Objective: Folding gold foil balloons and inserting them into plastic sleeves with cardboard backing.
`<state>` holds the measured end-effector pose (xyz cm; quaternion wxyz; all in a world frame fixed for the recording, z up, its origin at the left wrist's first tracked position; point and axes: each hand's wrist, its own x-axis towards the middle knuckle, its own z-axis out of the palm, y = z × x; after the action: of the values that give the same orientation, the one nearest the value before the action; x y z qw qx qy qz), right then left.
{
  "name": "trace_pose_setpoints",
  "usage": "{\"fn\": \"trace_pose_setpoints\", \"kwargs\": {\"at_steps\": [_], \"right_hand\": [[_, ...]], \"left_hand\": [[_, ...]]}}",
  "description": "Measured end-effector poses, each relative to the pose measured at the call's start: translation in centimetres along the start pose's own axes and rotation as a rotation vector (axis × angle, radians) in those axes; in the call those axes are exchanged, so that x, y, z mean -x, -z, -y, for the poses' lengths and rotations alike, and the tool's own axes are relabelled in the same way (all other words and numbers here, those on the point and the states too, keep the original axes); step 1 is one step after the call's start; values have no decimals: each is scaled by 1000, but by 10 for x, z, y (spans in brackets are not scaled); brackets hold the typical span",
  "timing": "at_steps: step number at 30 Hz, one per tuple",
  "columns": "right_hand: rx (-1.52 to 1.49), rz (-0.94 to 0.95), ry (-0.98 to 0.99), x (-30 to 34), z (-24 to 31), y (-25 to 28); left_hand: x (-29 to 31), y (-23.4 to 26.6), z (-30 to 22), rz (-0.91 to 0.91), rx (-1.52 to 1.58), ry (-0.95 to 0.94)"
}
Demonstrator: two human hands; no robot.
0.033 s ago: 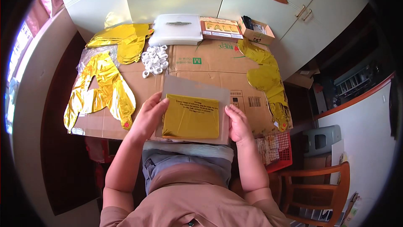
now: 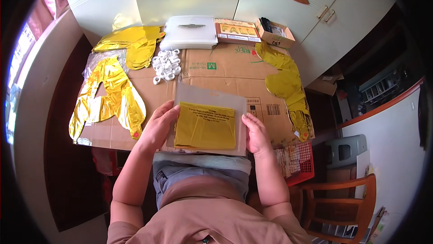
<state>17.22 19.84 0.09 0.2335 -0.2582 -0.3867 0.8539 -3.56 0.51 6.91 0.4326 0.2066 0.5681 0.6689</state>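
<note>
Both hands hold a clear plastic bag (image 2: 194, 91) by its sides, above the near edge of the cardboard. Inside it lies a folded gold foil balloon (image 2: 205, 131), flat and rectangular, with dark print showing over its upper part. My left hand (image 2: 160, 122) is closed on the bag's left edge, thumb on top. On the right edge, my right hand (image 2: 256, 132) pinches the plastic between thumb and fingers. Flat gold foil balloons lie to the left (image 2: 128, 97) and to the right (image 2: 286, 86). A heap of small white ribbon rolls (image 2: 166, 65) sits beyond my left hand.
Cardboard (image 2: 216, 70) covers the table. Along its back stand a stack of clear plastic bags (image 2: 187, 39), a printed box (image 2: 237, 31) and a small open carton (image 2: 277, 34). More gold foil (image 2: 142, 41) lies back left. A red basket (image 2: 306, 163) and wooden chair (image 2: 338, 199) stand at right.
</note>
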Motion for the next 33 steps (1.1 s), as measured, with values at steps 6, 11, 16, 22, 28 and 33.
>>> {"fn": "trace_pose_setpoints", "kwargs": {"at_steps": [6, 11, 16, 22, 28, 33], "right_hand": [[-75, -60, -100, 4, -12, 3], [-25, -82, -154, 23, -28, -4], [80, -19, -67, 27, -12, 21], [576, -9, 290, 31, 39, 25], [940, 294, -38, 67, 111, 28], [776, -450, 561, 147, 193, 133]], "left_hand": [[8, 2, 0, 32, 56, 138], [10, -3, -22, -121, -136, 111], [10, 9, -11, 72, -139, 139], [5, -11, -10, 193, -250, 157], [5, -48, -8, 451, -232, 158], [12, -15, 9, 198, -107, -69]]}}
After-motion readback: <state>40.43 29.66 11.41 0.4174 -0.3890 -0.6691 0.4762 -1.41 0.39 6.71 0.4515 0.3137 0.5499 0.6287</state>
